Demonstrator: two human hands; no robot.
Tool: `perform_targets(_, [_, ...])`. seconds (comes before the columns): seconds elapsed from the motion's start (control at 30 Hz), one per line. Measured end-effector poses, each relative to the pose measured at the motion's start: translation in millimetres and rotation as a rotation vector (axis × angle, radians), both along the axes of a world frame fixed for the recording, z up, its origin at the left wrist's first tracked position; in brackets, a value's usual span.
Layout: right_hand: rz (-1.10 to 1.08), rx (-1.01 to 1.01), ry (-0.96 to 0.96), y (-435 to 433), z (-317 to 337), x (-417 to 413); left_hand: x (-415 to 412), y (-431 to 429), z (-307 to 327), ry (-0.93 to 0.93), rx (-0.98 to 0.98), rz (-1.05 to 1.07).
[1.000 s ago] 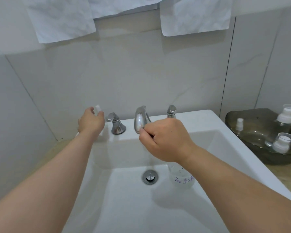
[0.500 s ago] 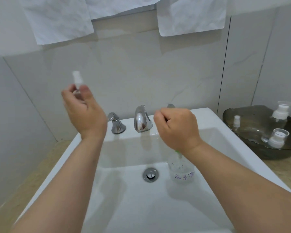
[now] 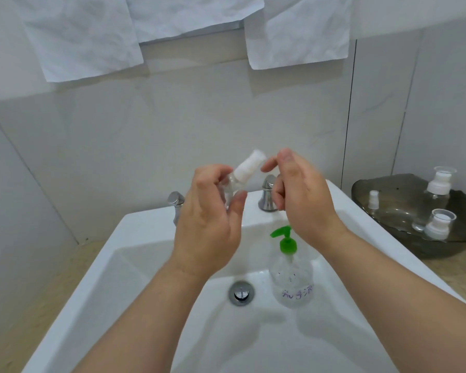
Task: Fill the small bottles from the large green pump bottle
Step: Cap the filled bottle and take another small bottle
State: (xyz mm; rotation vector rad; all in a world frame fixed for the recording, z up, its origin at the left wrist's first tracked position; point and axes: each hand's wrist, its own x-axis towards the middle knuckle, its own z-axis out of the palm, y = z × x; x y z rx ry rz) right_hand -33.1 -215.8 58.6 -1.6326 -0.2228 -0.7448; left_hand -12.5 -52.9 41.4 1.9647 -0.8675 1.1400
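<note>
- The large green pump bottle [image 3: 291,281] is standing upright in the sink [image 3: 135,230], just right of the drain [image 3: 241,293]. No hand is touching it, so no pumping is happening yet.
- Above the basin, the left hand [image 3: 207,230] is gripping a small clear bottle [image 3: 233,184], its fingers curling round the body and tilting the white cap up and to the right.
- The right hand [image 3: 304,200] is hovering just beside that cap, fingers loose and holding nothing. Whether a fingertip is touching the cap I cannot tell. I am reading this as the uncapping step.
- The small bottle is wearing its cap and seems empty, so filling is yet to begin.
- Farther right, more capped bottles [image 3: 439,184] are waiting in the dark tray [image 3: 382,189] on the tabletop [image 3: 463,265], apparently unfilled too.
</note>
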Motion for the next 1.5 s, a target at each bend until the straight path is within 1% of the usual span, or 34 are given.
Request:
perform_targets(0.07, [0.079,0.057,0.035,-0.1,0.2,0.5,-1.3,-0.5,-0.5,-0.015,0.028,0.006])
perform_targets(0.23, [0.155,0.205,0.111,-3.4,0.8,2.1,2.0,1.5,-3.0,-0.055,0.117,0.002])
perform_targets(0.4, [0.179,0.200,0.180,-4.2,-2.1,4.7,3.2,3.1,-3.6,-0.019,0.177,0.024])
perform_targets(0.47, [0.160,0.237,0.221,-4.3,-4.3,7.6,-0.8,2.0,-1.3,0.012,0.134,0.022])
perform_targets(0.53, [0.164,0.272,0.257,-5.9,-4.1,9.1,-5.5,-0.3,0.9,-0.007,0.088,0.015])
perform_targets(0.6, [0.213,0.298,0.273,-8.3,-2.8,9.6,-8.5,-2.4,1.2,-0.015,0.066,0.027])
perform_targets(0.73, [0.369,0.298,0.254,-13.6,-1.4,9.2,-8.6,-3.0,0.3,0.091,-0.037,0.045])
perform_targets(0.8, [0.409,0.349,0.237,-14.4,-0.1,9.9,-9.3,-3.3,0.7,0.114,-0.079,0.052])
perform_targets(0.87, [0.358,0.368,0.259,-14.4,1.4,10.6,-10.1,-3.9,0.6,0.107,-0.089,0.052])
perform_targets(0.93, [0.291,0.300,0.296,-13.9,1.9,10.1,-10.2,-4.0,0.4,0.102,-0.084,0.049])
perform_targets(1.0, [0.327,0.272,0.309,-14.9,-0.3,9.9,-9.1,-4.1,-0.8,0.102,-0.077,0.039])
perform_targets(1.07, [0.395,0.304,0.277,-17.0,-2.1,9.3,-8.3,-3.9,-1.8,0.098,-0.075,0.034])
perform_targets(1.13, [0.403,0.334,0.264,-18.8,-0.7,9.5,-7.8,-4.2,-2.0,0.084,-0.075,0.045])
perform_targets(1.2, [0.352,0.313,0.288,-17.4,0.8,9.8,-7.5,-4.9,-2.2,0.070,-0.067,0.049])
perform_targets(1.3, [0.255,0.225,0.305,-17.0,-1.7,12.3,-7.6,-5.7,-3.2,0.070,-0.055,0.045])
perform_targets(1.43, [0.355,0.381,0.287,-16.9,-2.1,13.0,-6.6,-4.7,-4.3,0.072,-0.039,0.036])
perform_targets(1.5, [0.323,0.370,0.332,-15.8,-0.2,13.4,-7.0,-4.9,-3.6,0.076,-0.042,0.030])
